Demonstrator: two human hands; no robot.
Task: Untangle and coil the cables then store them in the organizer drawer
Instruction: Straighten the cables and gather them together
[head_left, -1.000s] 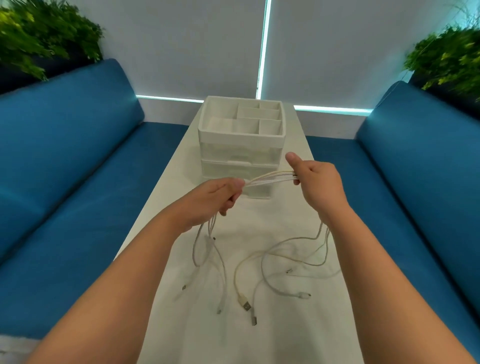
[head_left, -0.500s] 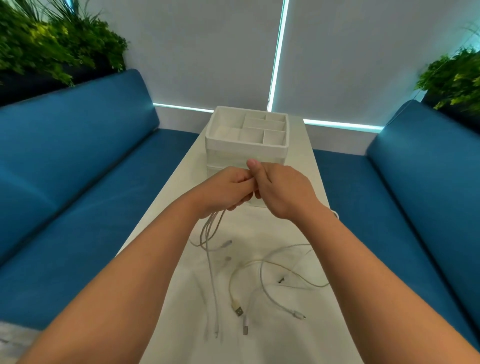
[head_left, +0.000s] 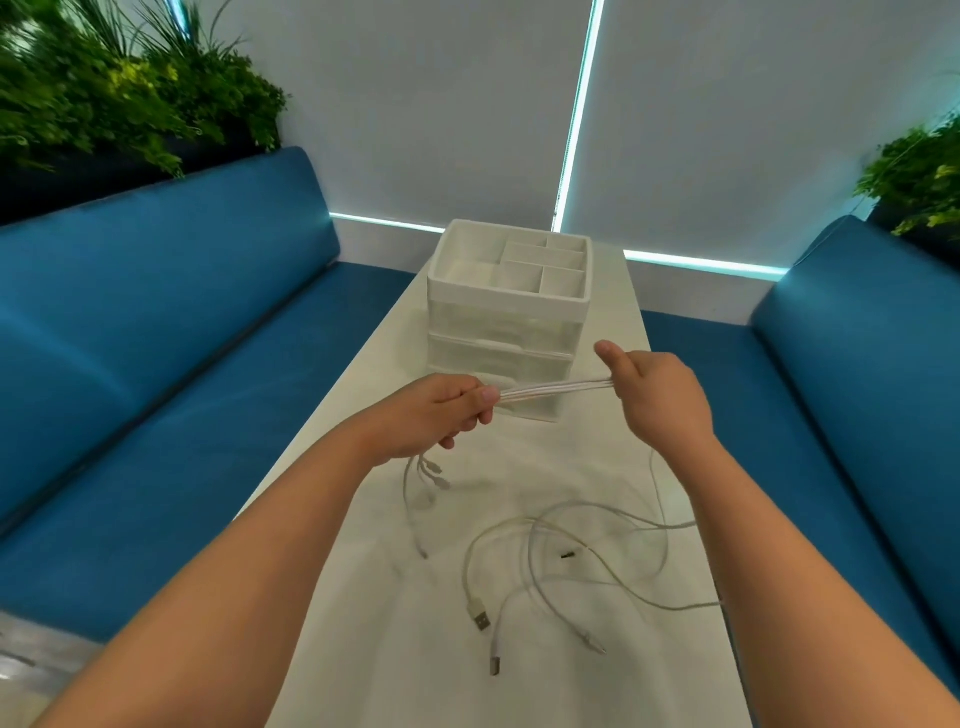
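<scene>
Blue sofas (head_left: 171, 332) flank a long white bench (head_left: 363, 623) that runs away from me toward a pale blind, with leafy plants (head_left: 119, 88) behind each backrest. At the far end of the bench stands the white organizer (head_left: 506, 291), its top tray split into compartments and its two drawers (head_left: 501, 358) both pushed in.

My left hand (head_left: 436, 415) is curled round a bundle of white cables (head_left: 550, 392), and my right hand (head_left: 657, 397) pinches the same bundle a little further along, thumb raised, so a taut span of several strands runs between them in front of the lower drawer. Short plug ends hang below the left hand. From the right hand the rest trails down onto the bench in loose crossing loops (head_left: 597, 551), ending in a USB plug (head_left: 480, 618) and other connectors.

My worry is those loops. They overlap each other, and if I draw more length through while they lie crossed, I judge they could cinch into a knot rather than come free. One strand also lies at the right edge of the bench, where a tug could pull it over the side and drag others with it. With both hands occupied and the drawers closed, storing anything will mean letting go with one hand, and the strands could slip apart.
</scene>
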